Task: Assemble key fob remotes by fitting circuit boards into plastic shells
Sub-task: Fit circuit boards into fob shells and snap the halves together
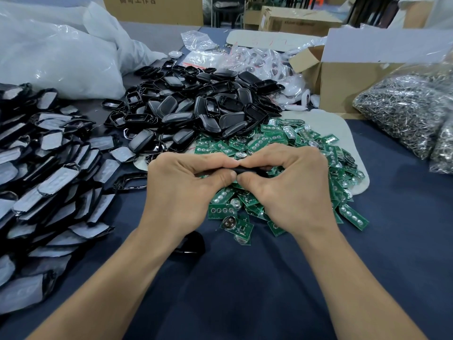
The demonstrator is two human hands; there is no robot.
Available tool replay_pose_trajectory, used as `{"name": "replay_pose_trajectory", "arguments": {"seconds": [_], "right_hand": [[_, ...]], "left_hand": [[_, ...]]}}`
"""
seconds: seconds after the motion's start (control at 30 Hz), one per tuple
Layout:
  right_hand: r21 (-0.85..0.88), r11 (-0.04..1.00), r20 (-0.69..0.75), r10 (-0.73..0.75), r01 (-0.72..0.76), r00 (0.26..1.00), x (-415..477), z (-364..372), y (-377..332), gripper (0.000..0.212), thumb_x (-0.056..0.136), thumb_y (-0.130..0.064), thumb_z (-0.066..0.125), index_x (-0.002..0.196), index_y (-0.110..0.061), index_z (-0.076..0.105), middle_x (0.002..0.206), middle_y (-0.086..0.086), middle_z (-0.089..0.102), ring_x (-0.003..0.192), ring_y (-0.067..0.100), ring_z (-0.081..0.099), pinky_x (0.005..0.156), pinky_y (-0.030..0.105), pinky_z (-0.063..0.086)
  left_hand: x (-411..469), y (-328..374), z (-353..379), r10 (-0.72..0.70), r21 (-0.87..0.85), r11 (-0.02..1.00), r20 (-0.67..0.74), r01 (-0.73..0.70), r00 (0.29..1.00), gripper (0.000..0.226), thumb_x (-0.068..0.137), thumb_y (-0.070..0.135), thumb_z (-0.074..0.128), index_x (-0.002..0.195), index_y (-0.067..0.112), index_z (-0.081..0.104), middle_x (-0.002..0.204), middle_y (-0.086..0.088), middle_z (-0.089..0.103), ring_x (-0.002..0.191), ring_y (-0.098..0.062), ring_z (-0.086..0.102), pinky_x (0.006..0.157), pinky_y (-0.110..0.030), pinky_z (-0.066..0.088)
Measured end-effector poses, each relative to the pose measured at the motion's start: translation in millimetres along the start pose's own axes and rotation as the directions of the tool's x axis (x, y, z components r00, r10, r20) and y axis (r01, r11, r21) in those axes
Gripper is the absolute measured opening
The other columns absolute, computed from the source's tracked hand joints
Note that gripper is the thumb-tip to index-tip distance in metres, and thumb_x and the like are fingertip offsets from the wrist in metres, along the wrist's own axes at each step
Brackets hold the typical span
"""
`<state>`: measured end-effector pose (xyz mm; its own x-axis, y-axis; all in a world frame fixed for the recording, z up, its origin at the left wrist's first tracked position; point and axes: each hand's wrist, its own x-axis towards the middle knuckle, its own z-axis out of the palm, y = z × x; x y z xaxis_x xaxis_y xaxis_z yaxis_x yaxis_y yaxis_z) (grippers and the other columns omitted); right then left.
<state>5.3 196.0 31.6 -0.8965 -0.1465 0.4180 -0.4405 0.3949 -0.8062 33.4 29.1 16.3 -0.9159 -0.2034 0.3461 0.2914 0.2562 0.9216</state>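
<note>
Both hands meet over the near edge of a heap of green circuit boards (274,141). My left hand (186,190) and my right hand (291,190) pinch one black key fob shell (247,170) between thumbs and curled fingers; only its dark edge shows between them. Whether a board sits inside it is hidden. A pile of empty black shells (196,106) lies beyond the boards. Rows of finished fobs with grey film faces (49,177) cover the table's left side.
A black shell part (193,244) lies under my left wrist on the blue cloth (245,290). A bag of metal key rings (411,106) and a cardboard box (343,87) stand at the right. Large white plastic bags (56,52) fill the back left.
</note>
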Motion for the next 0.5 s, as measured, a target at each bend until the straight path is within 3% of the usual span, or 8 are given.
{"name": "replay_pose_trajectory", "arguments": {"seconds": [0.2, 0.27, 0.33, 0.4, 0.5], "right_hand": [[0.004, 1.0, 0.013, -0.016, 0.016, 1.0, 3.2, -3.3, 1.0, 0.023, 0.07, -0.012, 0.087, 0.086, -0.028, 0.083, 0.077, -0.015, 0.075, 0.074, 0.002, 0.07, 0.066, 0.009, 0.048], [0.119, 0.992, -0.018, 0.051, -0.049, 0.999, 5.7, -3.1, 0.7, 0.023, 0.072, -0.009, 0.085, 0.084, -0.029, 0.083, 0.075, -0.012, 0.076, 0.071, 0.005, 0.07, 0.066, 0.017, 0.053], [0.39, 0.909, -0.019, 0.165, -0.145, 0.986, 7.9, -2.2, -1.2, 0.024, 0.073, -0.003, 0.083, 0.081, -0.027, 0.083, 0.075, -0.006, 0.077, 0.068, 0.009, 0.069, 0.065, 0.023, 0.056], [0.617, 0.745, 0.062, 0.275, -0.253, 0.959, 8.4, -0.7, -2.4, 0.022, 0.074, -0.001, 0.083, 0.081, -0.021, 0.083, 0.076, -0.002, 0.077, 0.068, 0.008, 0.067, 0.065, 0.02, 0.053], [0.67, 0.588, 0.257, 0.389, -0.453, 0.885, 8.6, 1.3, 0.0, 0.013, 0.077, -0.007, 0.079, 0.087, -0.015, 0.081, 0.083, 0.003, 0.076, 0.072, 0.012, 0.06, 0.065, 0.022, 0.046]], "left_hand": [[1.8, 1.9, 1.3, -0.019, -0.057, 0.998, -0.015, 0.018, 1.0, 0.034, 0.073, 0.012, 0.088, 0.093, 0.039, 0.083, 0.09, 0.012, 0.081, 0.088, -0.011, 0.079, 0.081, -0.024, 0.062], [4.5, 1.3, 0.7, -0.053, -0.079, 0.995, -0.005, 0.053, 0.999, 0.039, 0.069, 0.011, 0.091, 0.098, 0.036, 0.082, 0.094, 0.009, 0.081, 0.092, -0.013, 0.078, 0.086, -0.028, 0.062], [5.2, 0.9, 2.1, -0.101, -0.112, 0.988, 0.015, 0.102, 0.995, 0.038, 0.07, 0.008, 0.093, 0.097, 0.032, 0.083, 0.094, 0.006, 0.082, 0.093, -0.014, 0.078, 0.086, -0.028, 0.061], [4.3, 2.9, 5.0, -0.151, -0.16, 0.975, 0.024, 0.153, 0.988, 0.029, 0.075, 0.006, 0.09, 0.095, 0.026, 0.084, 0.091, 0.003, 0.082, 0.09, -0.015, 0.079, 0.08, -0.023, 0.061], [3.6, 5.1, 6.2, -0.13, -0.164, 0.979, -0.036, 0.122, 0.991, 0.022, 0.08, 0.0, 0.084, 0.089, 0.021, 0.084, 0.085, -0.001, 0.081, 0.081, -0.021, 0.079, 0.073, -0.026, 0.061]]}}
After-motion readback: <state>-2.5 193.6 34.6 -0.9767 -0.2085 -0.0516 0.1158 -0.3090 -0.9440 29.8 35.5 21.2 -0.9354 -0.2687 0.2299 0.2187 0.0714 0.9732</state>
